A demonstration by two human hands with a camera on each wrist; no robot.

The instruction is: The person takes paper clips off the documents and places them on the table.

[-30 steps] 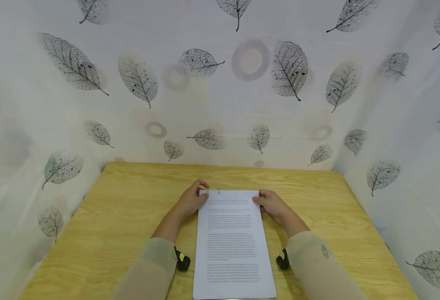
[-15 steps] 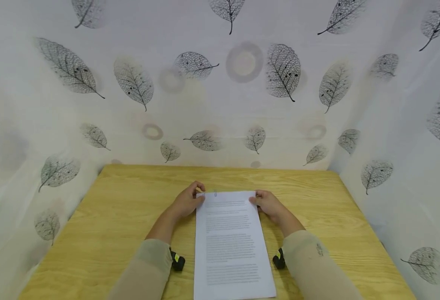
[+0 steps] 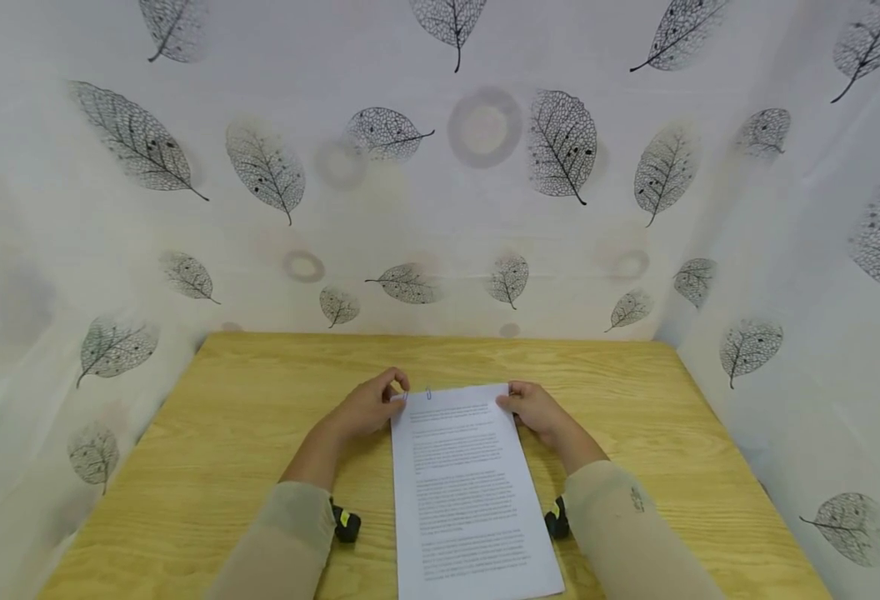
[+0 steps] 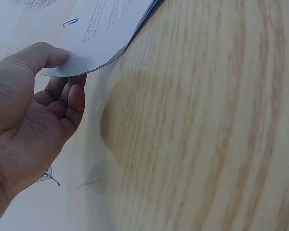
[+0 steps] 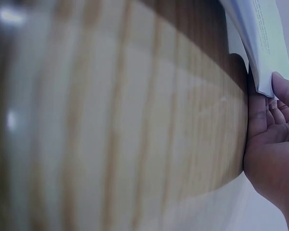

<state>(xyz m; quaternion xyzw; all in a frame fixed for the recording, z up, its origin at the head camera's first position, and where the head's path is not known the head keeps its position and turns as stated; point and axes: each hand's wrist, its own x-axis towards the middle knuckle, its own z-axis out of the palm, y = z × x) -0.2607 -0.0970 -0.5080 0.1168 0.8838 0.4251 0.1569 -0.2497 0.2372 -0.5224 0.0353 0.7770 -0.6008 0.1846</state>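
Observation:
A stack of printed paper (image 3: 458, 492) lies lengthwise on the wooden table, its far edge raised between the two hands. My left hand (image 3: 368, 406) pinches the far left corner, thumb on top and fingers beneath, as the left wrist view shows. A paper clip (image 3: 428, 393) sits on the far edge a little right of that hand; it looks blue in the left wrist view. A second clip (image 3: 406, 396) shows right at the left fingertips. At the far right corner, my right hand (image 3: 541, 412) grips the stack between thumb and fingers.
The wooden table (image 3: 245, 425) extends on both sides of the paper. Behind it and along both sides hangs a white sheet (image 3: 447, 208) printed with dark leaves. A black wrist camera (image 3: 346, 525) sticks out at the left sleeve, another camera (image 3: 557, 518) at the right.
The head view has shifted slightly. The paper's far left corner has dropped toward me with my left hand, so the stack lies more slanted. Both hands keep their hold.

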